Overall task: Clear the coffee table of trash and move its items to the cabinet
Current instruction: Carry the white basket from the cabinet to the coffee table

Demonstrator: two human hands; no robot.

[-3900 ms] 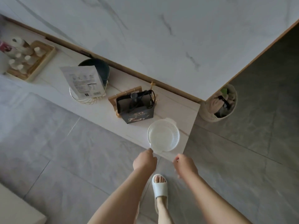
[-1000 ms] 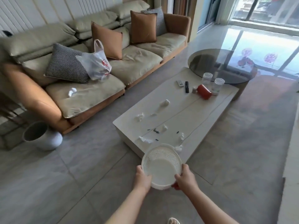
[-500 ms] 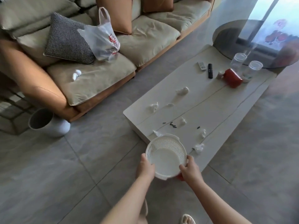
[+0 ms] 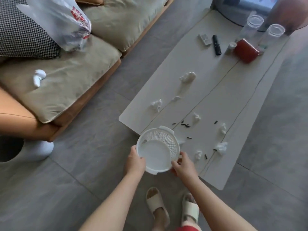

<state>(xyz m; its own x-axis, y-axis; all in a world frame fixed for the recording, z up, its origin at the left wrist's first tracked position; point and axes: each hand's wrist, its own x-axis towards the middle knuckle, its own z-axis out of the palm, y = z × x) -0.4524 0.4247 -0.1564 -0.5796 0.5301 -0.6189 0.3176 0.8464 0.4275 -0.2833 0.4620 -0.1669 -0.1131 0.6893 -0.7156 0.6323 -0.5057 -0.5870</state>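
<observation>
I hold an empty white perforated basket [image 4: 158, 150] over the near corner of the pale coffee table [image 4: 233, 100]. My left hand [image 4: 135, 161] grips its left rim and my right hand [image 4: 182, 165] grips its right rim. Several crumpled white tissues [image 4: 220, 147] and small dark seed shells [image 4: 185, 125] lie scattered on the table's near half. At the far end stand a red box [image 4: 246, 51], two clear lidded jars [image 4: 273, 35], a black remote [image 4: 216, 45], a small white remote [image 4: 204, 39] and a small bottle [image 4: 230, 47].
A sofa [image 4: 70, 67] runs along the left, with a plastic bag [image 4: 66, 24], a checked cushion [image 4: 21, 35] and a white tissue [image 4: 39, 77] on it. A white bin [image 4: 30, 150] stands on the floor by the sofa arm. A round glass table [image 4: 250, 10] adjoins the far end.
I took the basket from the cabinet and carried it to the coffee table. Over the last second I stepped closer and the view tilted down; the basket now overlaps the table's near corner.
</observation>
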